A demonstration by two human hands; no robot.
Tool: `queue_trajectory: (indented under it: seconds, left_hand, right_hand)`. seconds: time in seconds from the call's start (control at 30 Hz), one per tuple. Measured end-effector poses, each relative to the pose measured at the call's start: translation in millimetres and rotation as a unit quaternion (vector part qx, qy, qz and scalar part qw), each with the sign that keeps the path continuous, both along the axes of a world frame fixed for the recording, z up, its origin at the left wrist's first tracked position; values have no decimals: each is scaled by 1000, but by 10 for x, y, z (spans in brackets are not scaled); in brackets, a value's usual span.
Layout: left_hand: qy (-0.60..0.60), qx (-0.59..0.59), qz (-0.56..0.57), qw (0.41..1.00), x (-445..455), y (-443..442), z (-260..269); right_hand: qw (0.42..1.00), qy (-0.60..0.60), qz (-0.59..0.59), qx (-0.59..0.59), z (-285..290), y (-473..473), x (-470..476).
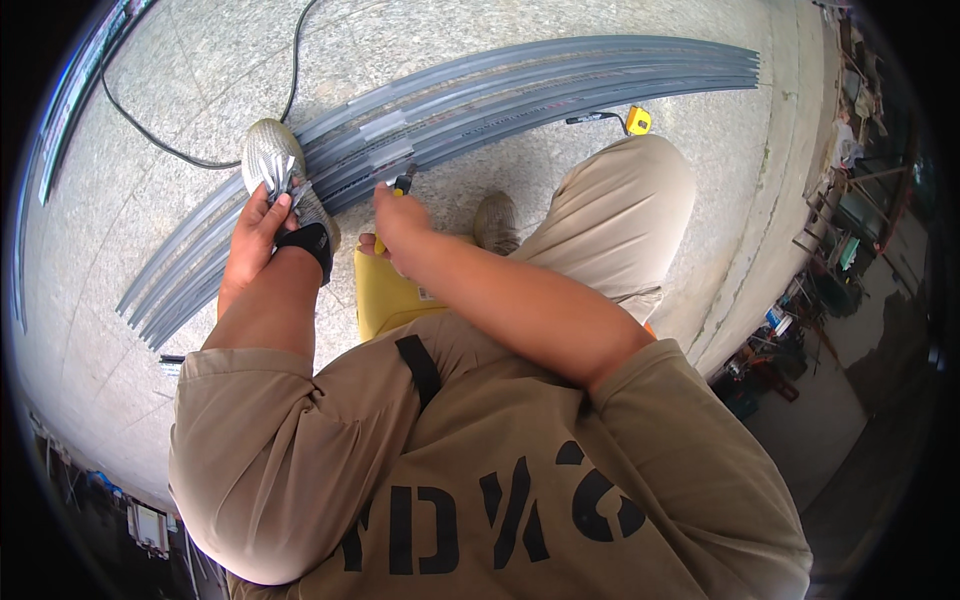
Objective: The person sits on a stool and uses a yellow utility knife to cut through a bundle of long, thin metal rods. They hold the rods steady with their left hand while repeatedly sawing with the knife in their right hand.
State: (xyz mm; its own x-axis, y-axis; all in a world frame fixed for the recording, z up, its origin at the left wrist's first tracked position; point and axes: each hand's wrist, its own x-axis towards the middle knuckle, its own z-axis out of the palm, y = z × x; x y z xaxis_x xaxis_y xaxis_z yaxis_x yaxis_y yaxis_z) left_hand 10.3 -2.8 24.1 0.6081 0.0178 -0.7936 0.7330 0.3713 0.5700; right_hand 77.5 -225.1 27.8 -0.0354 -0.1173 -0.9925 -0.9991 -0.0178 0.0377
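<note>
My left hand [259, 229] holds a bunch of small silvery metal pieces [281, 176] above my left shoe [271, 139]. My right hand [399, 225] is closed around a yellow-and-black hand tool [397, 191]; my fingers hide much of it, so its exact kind is unclear. Beneath both hands, long grey metal profiles [480, 90] lie side by side on the floor. Short shiny connector pieces [391, 152] sit across the profiles, just ahead of the tool's tip. My left foot stands over the profiles' near-left stretch.
A yellow tape measure [638, 120] and a black marker-like item [589, 118] lie beyond the profiles' near edge, by my right knee. A black cable [161, 154] curves across the tiled floor [202, 67]. I straddle a yellow seat or case [382, 300]. Clutter [832, 285] lines the right side.
</note>
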Motion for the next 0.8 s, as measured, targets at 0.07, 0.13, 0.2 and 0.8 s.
queue_trajectory:
  seconds: [0.07,0.13,0.2,0.8]
  left_hand:
    - [-4,-6,0,1000,1,3,-11]
    - [3,-2,2,1000,8,-7,6]
    - [2,-1,2,1000,0,-1,1]
    - [-41,-34,45,998,-76,15,-45]
  right_hand:
    - [999,-21,-13,-26,-32,34,-63]
    - [999,-23,14,-32,-55,35,-63]
    - [999,-25,30,-38,-69,41,-65]
    - [974,-72,206,-56,-531,-49,-324]
